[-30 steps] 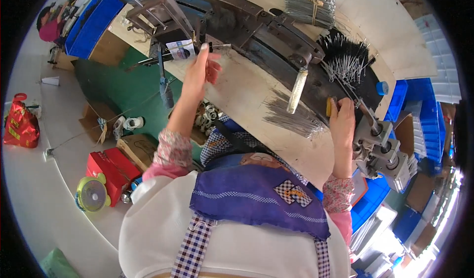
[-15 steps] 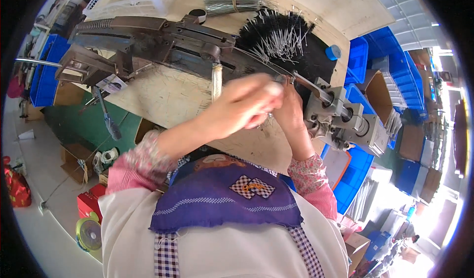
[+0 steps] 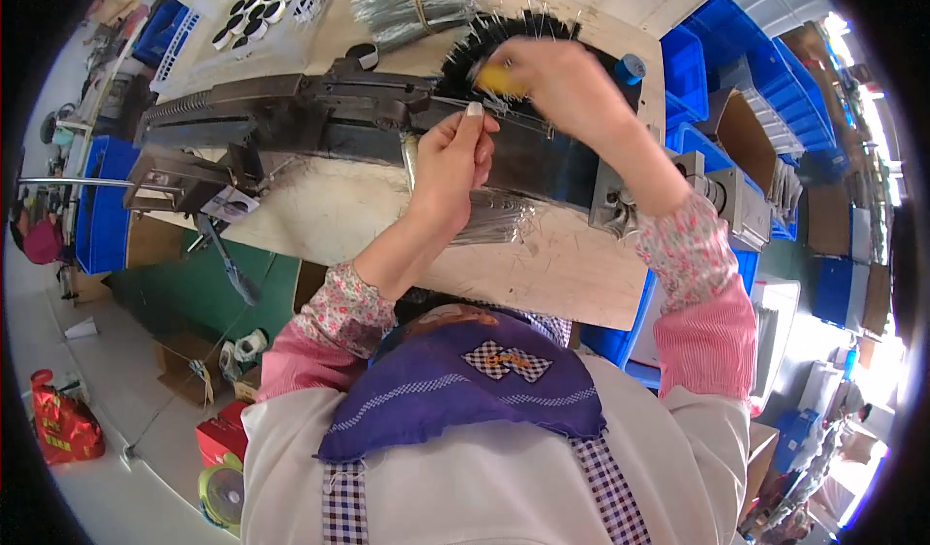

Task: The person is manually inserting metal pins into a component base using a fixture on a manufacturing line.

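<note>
My left hand (image 3: 450,167) is closed in front of the long dark metal machine (image 3: 358,124), thumb pressed against its fingers. Whatever it may pinch is too thin or hidden to make out. Farther right and higher, my right hand (image 3: 572,90) reaches over the machine to the pile of black wire-stemmed brushes (image 3: 528,27). Motion smears its fingers; a blurred yellow patch (image 3: 499,80) shows at their tips, and I cannot tell what it is. Loose thin metal wires (image 3: 494,223) lie on the wooden table (image 3: 542,274) below the machine.
A tied bundle of wires (image 3: 412,7) lies at the back, left of the brushes. Beside it stands a clear plastic tray (image 3: 291,36) with several black-and-white round pieces. A blue cap (image 3: 630,68) sits near the right edge. Grey metal blocks (image 3: 741,206) and blue bins (image 3: 688,75) are at the right.
My hands were together at the machine's right part. Now they are apart: the right has moved up to the brush pile, the left is turned thumb up. The view has shifted slightly.
</note>
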Action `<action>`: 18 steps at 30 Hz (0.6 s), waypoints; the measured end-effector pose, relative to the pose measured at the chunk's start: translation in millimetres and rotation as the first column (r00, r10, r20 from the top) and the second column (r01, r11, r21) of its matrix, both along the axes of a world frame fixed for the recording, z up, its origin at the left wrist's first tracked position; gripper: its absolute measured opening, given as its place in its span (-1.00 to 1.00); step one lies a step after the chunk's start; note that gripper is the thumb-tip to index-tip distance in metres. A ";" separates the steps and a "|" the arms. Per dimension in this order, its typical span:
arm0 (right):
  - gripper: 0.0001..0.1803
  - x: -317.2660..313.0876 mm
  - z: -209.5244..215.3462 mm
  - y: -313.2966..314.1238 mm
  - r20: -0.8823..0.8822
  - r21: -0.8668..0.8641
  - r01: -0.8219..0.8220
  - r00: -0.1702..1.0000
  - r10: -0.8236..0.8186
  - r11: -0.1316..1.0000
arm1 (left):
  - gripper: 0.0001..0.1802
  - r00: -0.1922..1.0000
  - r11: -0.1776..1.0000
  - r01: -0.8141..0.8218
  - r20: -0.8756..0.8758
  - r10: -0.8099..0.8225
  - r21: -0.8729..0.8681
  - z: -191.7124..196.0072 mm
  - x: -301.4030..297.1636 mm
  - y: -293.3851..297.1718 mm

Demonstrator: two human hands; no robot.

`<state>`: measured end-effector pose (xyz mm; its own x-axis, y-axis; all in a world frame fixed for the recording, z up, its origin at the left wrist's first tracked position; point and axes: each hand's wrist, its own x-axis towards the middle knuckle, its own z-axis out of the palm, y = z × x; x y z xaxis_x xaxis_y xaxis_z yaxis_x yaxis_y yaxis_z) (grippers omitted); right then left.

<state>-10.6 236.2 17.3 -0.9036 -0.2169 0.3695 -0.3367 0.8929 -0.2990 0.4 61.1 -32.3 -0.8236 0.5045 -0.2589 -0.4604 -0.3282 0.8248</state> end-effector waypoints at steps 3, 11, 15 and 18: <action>-0.73 -0.4 -0.8 -18.7 0.428 -0.334 -0.027 0.886 0.177 0.942 | -0.74 0.999 1.000 -0.027 0.036 0.026 0.014 -1.5 3.7 -1.4; -0.69 -6.5 21.6 -4.4 0.639 -0.639 0.251 0.699 0.320 0.727 | -0.67 0.998 0.985 0.037 0.034 -0.043 0.171 -13.0 -3.5 -8.6; -0.65 -14.2 18.5 6.0 0.734 -0.602 0.289 0.567 0.374 0.744 | -0.57 0.994 0.982 0.084 0.060 -0.095 0.169 -4.7 3.2 1.8; -0.63 -14.2 22.7 -1.1 0.699 -0.527 0.107 0.619 0.357 0.843 | -0.25 0.954 0.872 0.031 0.247 -0.173 0.489 5.5 8.6 8.0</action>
